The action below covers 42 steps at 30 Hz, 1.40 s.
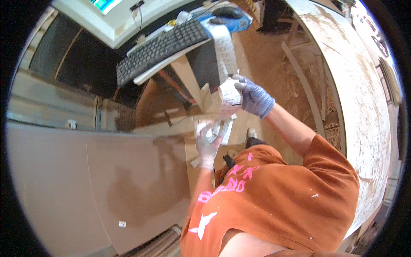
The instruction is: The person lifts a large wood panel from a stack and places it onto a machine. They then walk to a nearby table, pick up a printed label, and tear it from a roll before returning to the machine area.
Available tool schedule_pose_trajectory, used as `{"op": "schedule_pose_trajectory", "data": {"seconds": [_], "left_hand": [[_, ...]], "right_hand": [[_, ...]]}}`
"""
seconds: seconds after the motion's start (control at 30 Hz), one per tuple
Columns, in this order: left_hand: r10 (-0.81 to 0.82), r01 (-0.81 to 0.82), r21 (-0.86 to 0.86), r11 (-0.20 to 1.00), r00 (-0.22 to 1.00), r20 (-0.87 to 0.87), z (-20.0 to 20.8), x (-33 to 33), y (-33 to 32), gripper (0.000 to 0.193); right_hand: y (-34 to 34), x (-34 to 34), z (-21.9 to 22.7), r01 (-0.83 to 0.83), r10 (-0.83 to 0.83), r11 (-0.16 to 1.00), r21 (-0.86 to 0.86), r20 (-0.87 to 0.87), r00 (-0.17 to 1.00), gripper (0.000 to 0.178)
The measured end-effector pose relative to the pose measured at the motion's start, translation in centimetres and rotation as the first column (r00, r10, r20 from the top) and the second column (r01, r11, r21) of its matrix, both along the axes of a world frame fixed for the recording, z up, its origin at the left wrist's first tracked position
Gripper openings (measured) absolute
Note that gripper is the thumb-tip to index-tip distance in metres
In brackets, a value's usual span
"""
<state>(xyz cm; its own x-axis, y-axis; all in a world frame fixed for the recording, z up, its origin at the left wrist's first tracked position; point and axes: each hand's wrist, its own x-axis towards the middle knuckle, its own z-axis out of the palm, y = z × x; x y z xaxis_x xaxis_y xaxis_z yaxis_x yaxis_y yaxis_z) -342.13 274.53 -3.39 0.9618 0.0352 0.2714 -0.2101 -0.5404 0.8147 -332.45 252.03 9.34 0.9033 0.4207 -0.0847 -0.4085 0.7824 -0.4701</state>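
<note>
My right hand (256, 97), in a blue-grey glove, pinches a strip of white printed paper labels (231, 96). The upper stretch of this strip runs up over the front edge of the keyboard shelf, and a folded part hangs below my fingers. Lower and to the left, my left hand (208, 143) wears a pale, thin glove. Its fingers are curled at a white printed label (201, 126) beside the hanging strip. Whether that label is joined to the strip is hidden by the fingers.
A black keyboard (165, 49) lies on a raised shelf ahead, beside a dark mouse (227, 12) on a blue packet (242, 23). Part of a screen (106, 5) shows above. A brown board (55, 184) spans the left, and a worn white panel (364, 107) the right. Wood scraps (304, 83) litter the floor.
</note>
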Motion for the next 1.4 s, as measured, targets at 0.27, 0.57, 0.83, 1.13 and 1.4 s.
{"op": "schedule_pose_trajectory", "data": {"seconds": [0.27, 0.57, 0.83, 1.13, 1.4], "left_hand": [[-0.088, 0.119, -0.341, 0.933, 0.991, 0.103, 2.0, 2.1, -2.5, 0.073], [-0.309, 0.355, 0.024, 0.934, 0.843, -0.439, -1.9, -0.2, -1.0, 0.047], [-0.277, 0.161, -0.253, 0.954, 0.797, -0.537, -3.5, -1.1, 0.9, 0.034], [-0.299, 0.123, -0.481, 0.868, 0.903, -0.308, -0.1, 0.7, -0.1, 0.035], [-0.305, 0.308, -0.085, 0.948, 0.796, -0.523, -0.8, 0.3, -0.2, 0.038]], "right_hand": [[3.0, -1.9, 5.6, -0.214, 0.225, 0.972, 0.093, -0.13, 0.966, 0.04], [-2.4, 5.2, 8.7, -0.154, 0.147, 0.988, 0.006, 0.273, 0.951, 0.037], [-8.0, 11.5, 2.7, 0.653, -0.585, 0.749, -0.108, 0.355, 0.729, 0.037], [4.1, -4.9, -11.5, -0.496, 0.231, 0.643, -0.583, -0.47, 0.852, 0.05], [3.4, -0.7, -8.1, -0.155, 0.135, 0.746, -0.648, -0.081, 0.987, 0.023]]}}
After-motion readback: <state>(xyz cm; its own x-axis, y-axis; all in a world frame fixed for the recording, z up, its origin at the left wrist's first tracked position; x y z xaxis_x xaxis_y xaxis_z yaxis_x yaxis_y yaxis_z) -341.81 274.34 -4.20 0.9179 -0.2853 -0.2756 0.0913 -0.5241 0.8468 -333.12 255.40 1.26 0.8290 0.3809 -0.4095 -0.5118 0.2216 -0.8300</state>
